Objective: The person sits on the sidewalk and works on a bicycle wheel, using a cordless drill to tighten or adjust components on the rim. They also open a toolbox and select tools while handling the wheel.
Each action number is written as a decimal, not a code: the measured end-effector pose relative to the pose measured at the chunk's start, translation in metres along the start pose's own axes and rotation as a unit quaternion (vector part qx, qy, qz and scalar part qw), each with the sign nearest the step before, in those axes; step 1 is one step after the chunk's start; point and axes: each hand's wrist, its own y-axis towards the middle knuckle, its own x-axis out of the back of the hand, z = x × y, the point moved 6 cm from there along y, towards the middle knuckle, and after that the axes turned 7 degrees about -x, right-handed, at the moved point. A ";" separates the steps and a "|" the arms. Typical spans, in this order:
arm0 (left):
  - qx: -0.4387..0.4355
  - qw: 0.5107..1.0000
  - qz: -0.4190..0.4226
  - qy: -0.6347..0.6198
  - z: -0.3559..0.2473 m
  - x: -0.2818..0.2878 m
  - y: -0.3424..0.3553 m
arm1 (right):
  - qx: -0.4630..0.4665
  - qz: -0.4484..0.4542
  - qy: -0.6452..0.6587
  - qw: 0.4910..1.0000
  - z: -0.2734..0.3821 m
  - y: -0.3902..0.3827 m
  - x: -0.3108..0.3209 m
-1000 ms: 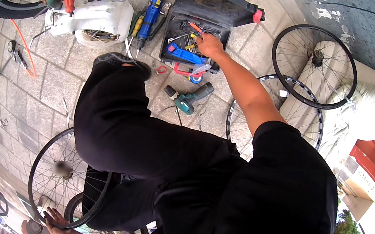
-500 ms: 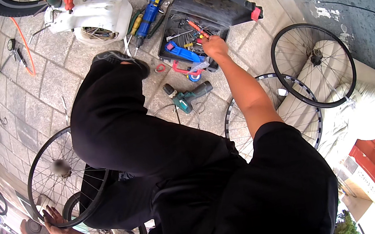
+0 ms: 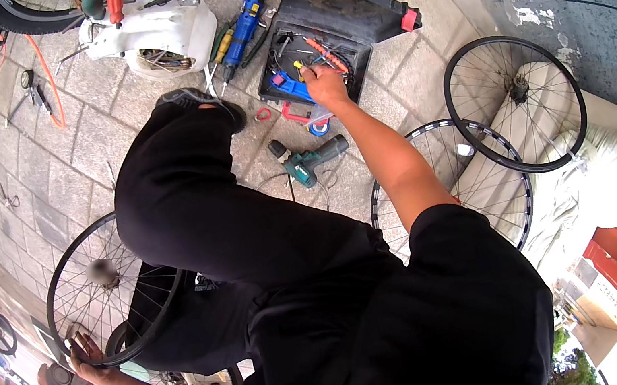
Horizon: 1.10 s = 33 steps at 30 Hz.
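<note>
My left hand (image 3: pixel 89 362) grips the rim of a spoked bicycle wheel (image 3: pixel 60 276), which stands tilted beside my bent leg. Its fingers show inside the rim. At the top, my right hand (image 3: pixel 325 85) reaches into a black toolbox (image 3: pixel 365 77), with its fingers closed beside a small yellow piece (image 3: pixel 299 66). What exactly they hold is hidden. Loose tools fill the box, among them an orange-red tool (image 3: pixel 326 56) and a blue tool (image 3: pixel 291 86). Its black lid (image 3: pixel 362 0) with red latches lies back.
Below the box lie a green cordless drill (image 3: pixel 307 162) and a red clamp-like tool (image 3: pixel 296 115). A blue power tool (image 3: pixel 243 34) rests near a white tool container (image 3: pixel 167 32). Two more wheels lean at right by beige sacks (image 3: pixel 609 134). An orange hose (image 3: pixel 45 81) lies left.
My right hand has moved left and slightly nearer across the toolbox. The orange-red tool now lies apart from it, more fully seen. My left hand stays on the wheel rim.
</note>
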 end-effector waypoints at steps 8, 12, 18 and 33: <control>0.007 1.000 0.001 0.005 0.004 0.005 0.001 | -0.113 -0.032 -0.059 0.991 -0.049 -0.028 0.038; 0.004 1.000 -0.004 0.021 0.005 -0.002 -0.002 | -0.189 -0.020 -0.053 0.980 -0.069 -0.029 0.061; 0.006 1.000 -0.012 0.012 0.007 0.000 -0.004 | -0.177 0.029 -0.069 0.981 -0.080 -0.034 0.068; 0.027 0.998 -0.064 0.014 0.005 0.001 -0.016 | -0.155 0.000 -0.052 0.986 -0.075 -0.012 0.040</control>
